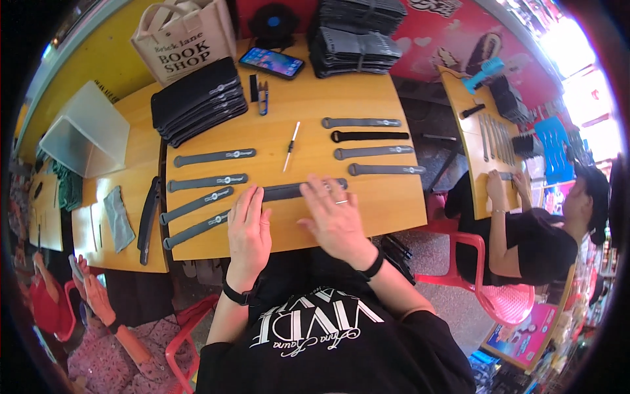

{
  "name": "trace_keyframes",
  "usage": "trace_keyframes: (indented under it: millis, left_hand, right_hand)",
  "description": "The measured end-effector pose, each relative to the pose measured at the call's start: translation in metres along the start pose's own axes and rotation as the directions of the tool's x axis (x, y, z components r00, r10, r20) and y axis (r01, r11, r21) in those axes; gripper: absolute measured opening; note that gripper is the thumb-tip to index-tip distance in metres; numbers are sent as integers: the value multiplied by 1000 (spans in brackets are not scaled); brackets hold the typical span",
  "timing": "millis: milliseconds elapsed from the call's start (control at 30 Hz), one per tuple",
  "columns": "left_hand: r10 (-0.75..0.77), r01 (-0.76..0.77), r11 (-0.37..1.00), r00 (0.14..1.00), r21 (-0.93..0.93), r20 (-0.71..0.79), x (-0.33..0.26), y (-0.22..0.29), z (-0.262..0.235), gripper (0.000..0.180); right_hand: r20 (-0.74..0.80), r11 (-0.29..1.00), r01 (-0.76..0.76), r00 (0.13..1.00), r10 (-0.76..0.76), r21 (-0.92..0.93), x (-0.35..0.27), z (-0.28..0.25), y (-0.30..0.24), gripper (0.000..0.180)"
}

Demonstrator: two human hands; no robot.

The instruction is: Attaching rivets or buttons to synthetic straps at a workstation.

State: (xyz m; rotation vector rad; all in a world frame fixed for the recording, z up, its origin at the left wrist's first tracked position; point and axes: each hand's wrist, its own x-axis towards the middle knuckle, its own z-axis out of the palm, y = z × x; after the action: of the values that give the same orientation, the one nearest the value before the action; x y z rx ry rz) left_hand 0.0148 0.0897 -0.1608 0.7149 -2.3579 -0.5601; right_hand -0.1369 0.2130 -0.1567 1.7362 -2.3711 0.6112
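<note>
Four grey straps (pixel 213 157) lie left of my left fingers; left hand (pixel 251 226) is palm down, fingers pressed together, at the left end of a dark strap (pixel 282 191) running crosswise to my right fingers. White stick (pixel 289 156) sits ahead of the gap between both sets of fingers. Right hand (pixel 336 220) is flat, fingers slightly spread over that strap's right part, three more grey straps (pixel 377 152) plus a black strap (pixel 369 136) ahead and rightward.

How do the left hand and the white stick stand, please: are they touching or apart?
Apart: the head view shows bare tabletop between the left hand's fingertips and the white stick's lower end.
</note>
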Motion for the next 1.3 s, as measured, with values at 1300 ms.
trace_keyframes:
  millis: [1300]
  left_hand:
    - [-227, 392, 474, 920, -789, 321, -21, 56, -1, 42]
  right_hand:
    - [58, 492, -94, 994, 88, 866, -29, -146, 72, 16]
